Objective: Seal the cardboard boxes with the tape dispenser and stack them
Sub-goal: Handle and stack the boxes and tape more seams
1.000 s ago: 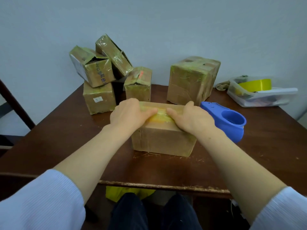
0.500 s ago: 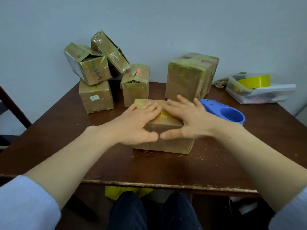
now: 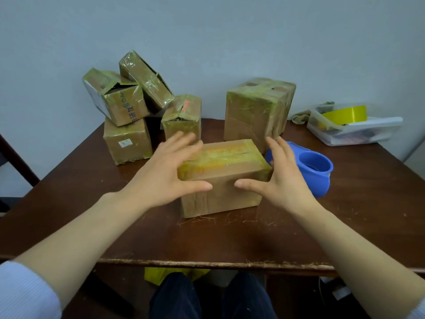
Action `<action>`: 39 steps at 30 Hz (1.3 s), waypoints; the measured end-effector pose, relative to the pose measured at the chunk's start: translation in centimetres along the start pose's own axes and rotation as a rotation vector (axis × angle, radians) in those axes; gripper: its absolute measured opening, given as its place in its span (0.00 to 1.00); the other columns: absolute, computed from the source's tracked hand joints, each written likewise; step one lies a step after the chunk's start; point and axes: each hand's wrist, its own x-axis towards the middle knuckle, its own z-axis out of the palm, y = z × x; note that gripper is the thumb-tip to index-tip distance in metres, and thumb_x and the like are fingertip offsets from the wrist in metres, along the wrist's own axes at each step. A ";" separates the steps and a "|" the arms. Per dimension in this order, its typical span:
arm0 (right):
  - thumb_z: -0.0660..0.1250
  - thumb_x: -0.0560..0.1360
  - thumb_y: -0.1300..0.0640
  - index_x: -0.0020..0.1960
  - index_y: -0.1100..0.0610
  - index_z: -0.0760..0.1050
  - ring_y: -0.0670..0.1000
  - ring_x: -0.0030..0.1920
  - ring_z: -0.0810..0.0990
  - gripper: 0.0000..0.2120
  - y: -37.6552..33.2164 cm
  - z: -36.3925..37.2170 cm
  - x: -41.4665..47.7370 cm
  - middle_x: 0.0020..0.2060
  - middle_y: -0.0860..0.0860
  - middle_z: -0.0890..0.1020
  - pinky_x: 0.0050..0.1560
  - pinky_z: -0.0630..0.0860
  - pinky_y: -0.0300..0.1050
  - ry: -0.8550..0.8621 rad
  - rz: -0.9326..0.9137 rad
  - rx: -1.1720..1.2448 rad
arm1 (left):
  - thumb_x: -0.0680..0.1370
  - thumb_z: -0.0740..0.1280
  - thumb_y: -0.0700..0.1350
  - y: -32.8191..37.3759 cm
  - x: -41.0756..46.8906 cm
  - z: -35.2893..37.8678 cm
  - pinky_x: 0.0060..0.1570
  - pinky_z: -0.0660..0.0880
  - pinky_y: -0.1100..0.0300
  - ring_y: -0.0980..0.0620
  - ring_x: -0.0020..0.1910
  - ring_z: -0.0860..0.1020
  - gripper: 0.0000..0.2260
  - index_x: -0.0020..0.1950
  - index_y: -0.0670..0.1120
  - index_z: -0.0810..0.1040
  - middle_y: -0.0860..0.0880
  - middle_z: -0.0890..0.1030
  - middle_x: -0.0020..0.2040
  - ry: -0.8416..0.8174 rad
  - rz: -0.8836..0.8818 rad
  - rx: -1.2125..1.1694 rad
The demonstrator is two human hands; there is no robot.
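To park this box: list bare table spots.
Free: brown wooden table right of the blue plastic tape dispenser, before the clear plastic tub; also near-left, before the piled small taped cardboard boxes. Crowded: back row up to the large taped box.

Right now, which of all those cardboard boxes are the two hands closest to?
The box lying alone in front, with yellowish tape along its top. The left hand and right hand flank its ends; the other boxes stand behind it.

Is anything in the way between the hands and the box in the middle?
Nothing visible. The left hand and right hand flank the box, thumbs across its front. The dispenser lies beyond the right hand, not between.
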 end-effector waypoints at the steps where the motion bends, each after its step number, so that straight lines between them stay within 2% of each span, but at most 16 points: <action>1: 0.75 0.65 0.43 0.77 0.55 0.51 0.49 0.75 0.55 0.50 0.0 -0.1 0.1 0.76 0.50 0.57 0.72 0.58 0.44 -0.082 0.049 0.082 | 0.66 0.70 0.64 0.2 0.0 0.2 0.73 0.49 0.52 0.53 0.77 0.47 0.43 0.77 0.54 0.57 0.52 0.50 0.78 -0.025 -0.103 -0.047; 3: 0.72 0.69 0.46 0.78 0.52 0.48 0.48 0.74 0.58 0.47 0.1 -0.1 0.4 0.75 0.48 0.58 0.69 0.59 0.41 -0.161 0.056 0.127 | 0.70 0.69 0.60 0.3 -0.1 1.0 0.73 0.52 0.54 0.50 0.77 0.47 0.43 0.78 0.53 0.51 0.49 0.43 0.78 -0.064 -0.263 -0.121; 5: 0.72 0.70 0.47 0.78 0.52 0.49 0.48 0.73 0.60 0.45 0.2 -0.3 1.0 0.74 0.48 0.62 0.66 0.59 0.36 -0.181 0.054 0.133 | 0.69 0.70 0.58 0.2 -0.3 1.9 0.72 0.54 0.55 0.51 0.77 0.49 0.44 0.78 0.50 0.52 0.49 0.45 0.79 -0.015 -0.324 -0.215; 8: 0.75 0.66 0.48 0.76 0.54 0.58 0.48 0.69 0.66 0.44 0.3 -0.7 1.7 0.70 0.49 0.69 0.64 0.62 0.36 -0.151 0.065 0.114 | 0.66 0.73 0.55 0.3 -0.6 2.4 0.71 0.56 0.57 0.54 0.75 0.54 0.45 0.77 0.49 0.55 0.50 0.55 0.78 0.117 -0.364 -0.307; 12: 0.77 0.60 0.42 0.70 0.54 0.69 0.50 0.63 0.74 0.42 -0.3 -0.6 0.8 0.63 0.50 0.77 0.64 0.70 0.47 0.026 0.091 -0.061 | 0.65 0.76 0.55 1.0 -1.2 2.8 0.64 0.66 0.59 0.52 0.68 0.68 0.42 0.75 0.49 0.62 0.50 0.71 0.70 0.290 -0.426 -0.246; 14: 0.74 0.60 0.36 0.65 0.54 0.74 0.51 0.57 0.78 0.38 -0.6 -0.4 0.2 0.55 0.50 0.82 0.53 0.75 0.50 0.103 0.083 -0.224 | 0.62 0.76 0.59 1.1 -1.6 2.9 0.62 0.68 0.58 0.51 0.64 0.72 0.43 0.73 0.49 0.65 0.49 0.75 0.66 0.355 -0.427 -0.192; 17: 0.73 0.57 0.33 0.51 0.54 0.73 0.52 0.49 0.76 0.32 -0.6 -0.8 0.4 0.43 0.48 0.78 0.38 0.69 0.46 0.155 0.069 -0.347 | 0.63 0.75 0.60 0.9 -1.9 2.8 0.63 0.66 0.59 0.51 0.65 0.72 0.42 0.73 0.49 0.66 0.49 0.75 0.67 0.346 -0.401 -0.106; 19: 0.75 0.57 0.35 0.52 0.55 0.72 0.52 0.56 0.73 0.33 -0.2 -0.9 1.4 0.49 0.49 0.74 0.45 0.69 0.44 0.122 0.023 -0.286 | 0.63 0.77 0.57 0.4 -1.6 2.6 0.70 0.64 0.55 0.52 0.71 0.67 0.42 0.74 0.48 0.65 0.49 0.68 0.72 0.276 -0.394 -0.231; 21: 0.76 0.60 0.40 0.66 0.56 0.68 0.51 0.70 0.63 0.41 -0.1 -1.0 2.3 0.67 0.53 0.67 0.63 0.65 0.44 -0.003 0.012 -0.125 | 0.65 0.77 0.51 0.0 -1.1 2.2 0.71 0.64 0.52 0.53 0.73 0.64 0.40 0.73 0.46 0.66 0.46 0.63 0.75 0.212 -0.391 -0.424; 23: 0.75 0.64 0.44 0.75 0.54 0.59 0.50 0.74 0.57 0.45 -0.1 -1.0 3.0 0.76 0.52 0.58 0.70 0.57 0.43 -0.147 0.024 -0.029 | 0.68 0.76 0.46 -0.2 -0.7 2.0 0.70 0.63 0.57 0.53 0.71 0.66 0.36 0.73 0.43 0.65 0.47 0.65 0.74 0.180 -0.384 -0.482; 25: 0.76 0.64 0.44 0.73 0.53 0.63 0.51 0.73 0.63 0.43 -0.2 -0.9 3.1 0.74 0.52 0.64 0.69 0.60 0.43 -0.136 0.020 -0.055 | 0.69 0.75 0.45 -0.3 -0.5 2.0 0.67 0.64 0.62 0.54 0.68 0.69 0.34 0.72 0.44 0.66 0.48 0.68 0.72 0.188 -0.379 -0.447; 30: 0.75 0.61 0.39 0.65 0.54 0.75 0.53 0.60 0.75 0.36 -1.4 -0.6 1.5 0.57 0.52 0.81 0.57 0.72 0.48 0.026 0.066 -0.234 | 0.66 0.77 0.47 0.0 -1.3 2.7 0.64 0.71 0.58 0.54 0.59 0.77 0.29 0.65 0.45 0.76 0.48 0.78 0.62 0.377 -0.422 -0.376; 32: 0.72 0.63 0.36 0.60 0.55 0.77 0.53 0.55 0.77 0.32 -1.6 -0.6 0.9 0.53 0.51 0.82 0.51 0.74 0.50 0.067 0.020 -0.339 | 0.65 0.78 0.49 0.4 -1.7 2.8 0.58 0.72 0.64 0.57 0.53 0.79 0.26 0.62 0.45 0.79 0.49 0.82 0.57 0.456 -0.442 -0.320; 34: 0.72 0.61 0.35 0.58 0.55 0.75 0.52 0.52 0.76 0.33 -1.3 -0.6 0.9 0.52 0.50 0.78 0.45 0.74 0.48 0.092 0.016 -0.359 | 0.65 0.77 0.57 0.9 -1.9 2.1 0.53 0.74 0.61 0.56 0.52 0.79 0.27 0.60 0.48 0.79 0.52 0.82 0.54 0.443 -0.420 -0.116; 37: 0.77 0.57 0.39 0.60 0.54 0.69 0.49 0.56 0.72 0.38 -0.3 -0.4 1.4 0.55 0.49 0.70 0.49 0.71 0.43 0.066 0.080 -0.152 | 0.60 0.74 0.66 0.5 -0.8 0.4 0.58 0.71 0.51 0.50 0.65 0.71 0.43 0.71 0.52 0.66 0.50 0.72 0.64 0.219 -0.477 0.068; 39: 0.77 0.56 0.39 0.71 0.53 0.62 0.51 0.65 0.69 0.50 0.0 -0.7 1.6 0.65 0.50 0.68 0.61 0.70 0.45 -0.021 0.126 0.042 | 0.61 0.73 0.66 0.6 0.3 -0.9 0.68 0.62 0.48 0.48 0.74 0.59 0.51 0.78 0.54 0.53 0.48 0.59 0.74 0.062 -0.552 -0.221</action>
